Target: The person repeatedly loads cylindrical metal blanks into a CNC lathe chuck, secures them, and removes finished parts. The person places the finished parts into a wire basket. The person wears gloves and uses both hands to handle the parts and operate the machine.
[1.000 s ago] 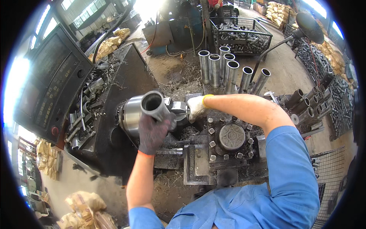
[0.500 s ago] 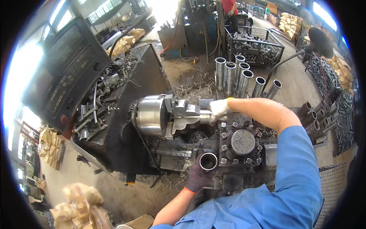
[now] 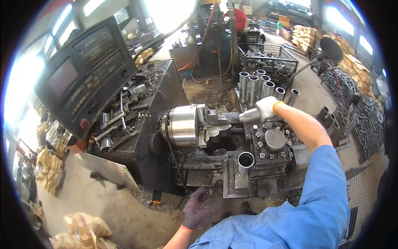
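My right hand [image 3: 267, 107], in a white glove, is closed around a short metal tube [image 3: 249, 115]. The tube lies sideways just right of the jaws [image 3: 217, 120] of a lathe chuck [image 3: 184, 126]. My left hand [image 3: 196, 209], in a dark purple glove, hangs low in front of the machine with thumb and fingers apart and nothing in it. Right of that hand, another metal tube [image 3: 244, 163] stands upright on the flat plate of the lathe carriage [image 3: 229, 189], beside the square tool post [image 3: 274, 141].
Several finished-looking tubes [image 3: 253, 89] stand behind the lathe, near a black crate [image 3: 269, 62] of metal parts. A control panel [image 3: 85, 79] rises at the left. Loose tools and chips cover the headstock [image 3: 124, 112]. A lamp [image 3: 331, 49] leans in from the right. One person in red [image 3: 240, 20] stands far back.
My right hand has drawn its tube rightward out of the chuck jaws. My left hand has let go of the other tube, now upright on the carriage, and moved down and left.
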### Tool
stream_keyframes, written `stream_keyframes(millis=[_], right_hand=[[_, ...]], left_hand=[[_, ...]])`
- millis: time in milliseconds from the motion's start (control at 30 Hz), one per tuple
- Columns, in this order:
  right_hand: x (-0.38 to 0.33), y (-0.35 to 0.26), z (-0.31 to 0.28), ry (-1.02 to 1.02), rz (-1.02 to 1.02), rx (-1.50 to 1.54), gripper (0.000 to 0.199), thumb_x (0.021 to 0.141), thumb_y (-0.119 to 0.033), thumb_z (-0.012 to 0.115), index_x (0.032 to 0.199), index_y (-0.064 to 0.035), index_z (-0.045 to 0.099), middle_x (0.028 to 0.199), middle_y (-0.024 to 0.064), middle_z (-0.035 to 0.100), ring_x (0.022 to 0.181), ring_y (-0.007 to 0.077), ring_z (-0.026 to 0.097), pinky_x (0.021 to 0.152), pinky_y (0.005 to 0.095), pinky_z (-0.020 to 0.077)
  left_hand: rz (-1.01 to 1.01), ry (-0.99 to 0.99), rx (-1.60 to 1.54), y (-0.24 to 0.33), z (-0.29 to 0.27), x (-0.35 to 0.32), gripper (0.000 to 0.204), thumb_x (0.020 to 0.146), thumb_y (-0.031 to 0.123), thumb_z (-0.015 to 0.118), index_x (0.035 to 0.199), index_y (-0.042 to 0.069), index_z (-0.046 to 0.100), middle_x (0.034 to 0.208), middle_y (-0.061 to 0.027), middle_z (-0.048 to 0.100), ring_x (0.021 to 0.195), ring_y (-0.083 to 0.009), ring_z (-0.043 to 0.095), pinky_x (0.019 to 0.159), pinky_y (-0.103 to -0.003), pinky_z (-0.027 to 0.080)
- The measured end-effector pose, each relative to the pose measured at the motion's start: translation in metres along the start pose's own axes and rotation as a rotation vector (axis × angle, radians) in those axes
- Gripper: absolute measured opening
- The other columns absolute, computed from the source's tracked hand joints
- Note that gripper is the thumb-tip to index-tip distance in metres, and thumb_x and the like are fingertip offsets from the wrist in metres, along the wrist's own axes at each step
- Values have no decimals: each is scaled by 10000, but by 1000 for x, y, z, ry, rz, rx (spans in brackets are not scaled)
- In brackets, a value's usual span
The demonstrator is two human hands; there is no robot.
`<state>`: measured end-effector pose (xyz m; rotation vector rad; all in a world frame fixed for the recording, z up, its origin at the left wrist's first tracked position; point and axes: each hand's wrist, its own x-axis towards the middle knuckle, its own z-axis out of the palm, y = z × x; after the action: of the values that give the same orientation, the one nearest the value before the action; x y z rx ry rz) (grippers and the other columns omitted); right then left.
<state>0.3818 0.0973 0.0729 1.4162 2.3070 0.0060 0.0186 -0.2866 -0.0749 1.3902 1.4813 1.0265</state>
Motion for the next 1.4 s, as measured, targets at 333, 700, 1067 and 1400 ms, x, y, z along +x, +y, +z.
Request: stream_keyframes(millis=[333,700,1067,1400], right_hand=[[-239,-189,-10,482,35,541,794,691,-378,849,1394,-90,619,1126,209,740,1002,423,750,889,510,605],[-209,-255,205,-315,126,1291,689,702,-529,827,1172,-31,752,971,186,779,858,302,756,817,432,594],[-241,-178,176,383,231,1725,510,753,-292,904,1162,-50,719,1053,101,781,935,223,742,853,350,598],[-279,-250,108,537,172,791,412,915,-294,742,1262,-88,660,732,160,730,615,392,721,582,466,595]], left_hand=[[312,-181,-964,78,56,51,900,1002,425,717,1679,53,255,1579,-184,485,1423,-341,519,1171,-529,445],[-479,72,-1163,-15,92,45,402,989,259,751,1289,35,603,1256,-128,645,1200,-292,625,1125,-484,476],[-638,-73,-1267,-35,58,42,650,1069,627,512,1406,74,561,1289,-223,695,1093,-415,717,943,-594,595],[-606,-129,-1385,-23,47,71,601,1095,545,447,1337,18,604,1308,-277,672,1171,-461,674,1021,-638,547]])
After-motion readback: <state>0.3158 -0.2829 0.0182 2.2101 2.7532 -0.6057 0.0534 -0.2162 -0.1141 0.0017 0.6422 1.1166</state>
